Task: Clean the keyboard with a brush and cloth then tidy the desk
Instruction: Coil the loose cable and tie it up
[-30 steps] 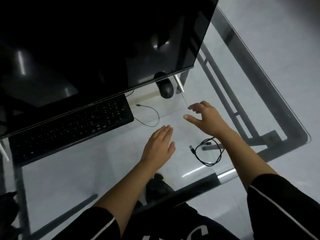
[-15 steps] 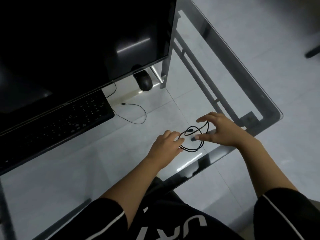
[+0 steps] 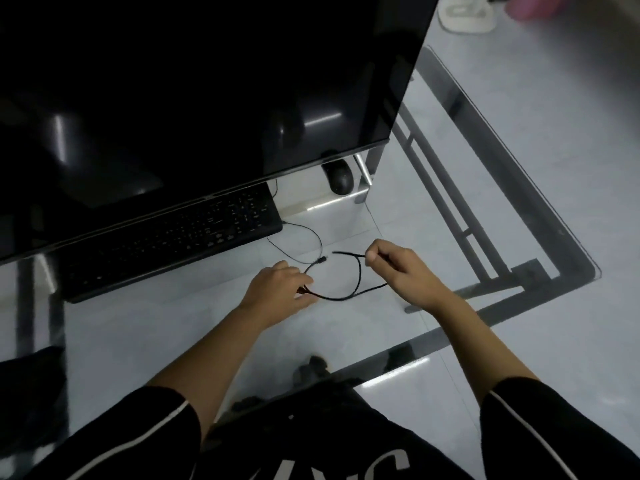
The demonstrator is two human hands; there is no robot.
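Note:
A short black cable point(image 3: 346, 296) hangs in a loop between both hands above the glass desk point(image 3: 540, 237). My left hand point(image 3: 277, 289) pinches one part of it. My right hand point(image 3: 401, 271) grips the other part, and one plug end sticks out to the left of its fingers. The black keyboard point(image 3: 166, 244) lies to the left under the monitor's lower edge. No brush or cloth is in view.
A large dark monitor point(image 3: 194, 91) fills the upper left. A black mouse point(image 3: 340, 179) sits behind it near the stand. A thin wire point(image 3: 311, 244) runs from the keyboard across the glass. The desk's front edge is close to my lap.
Both hands have lifted the coiled cable off the desk and pulled it apart into a wider loop. The camera view has shifted.

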